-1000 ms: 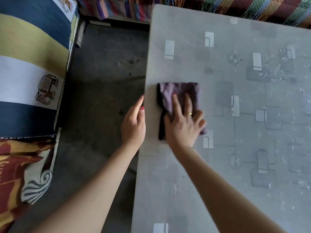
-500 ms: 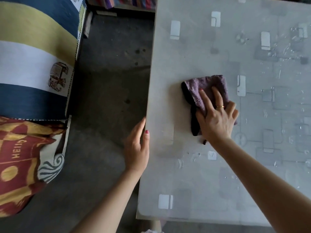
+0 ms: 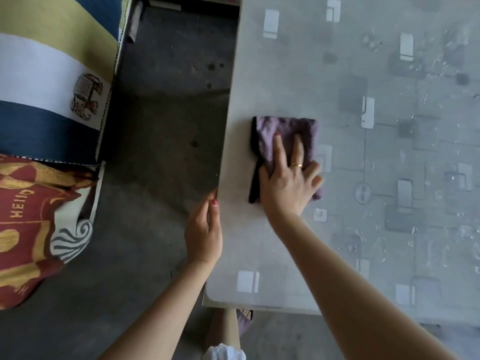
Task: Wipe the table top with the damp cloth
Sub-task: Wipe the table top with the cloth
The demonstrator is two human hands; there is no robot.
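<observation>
Fingers of the left hand (image 3: 204, 229) lie straight along the edge of the smooth grey square-patterned tabletop (image 3: 350, 81). Farther in, the right hand (image 3: 288, 181) presses flat on a folded fuzzy purple cloth (image 3: 283, 141) near that edge.

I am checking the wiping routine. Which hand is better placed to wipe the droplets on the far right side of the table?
Right. The right hand already presses flat on the purple cloth on the table top, nearer the droplets. The left hand rests at the table's left edge, away from the cloth.
</observation>
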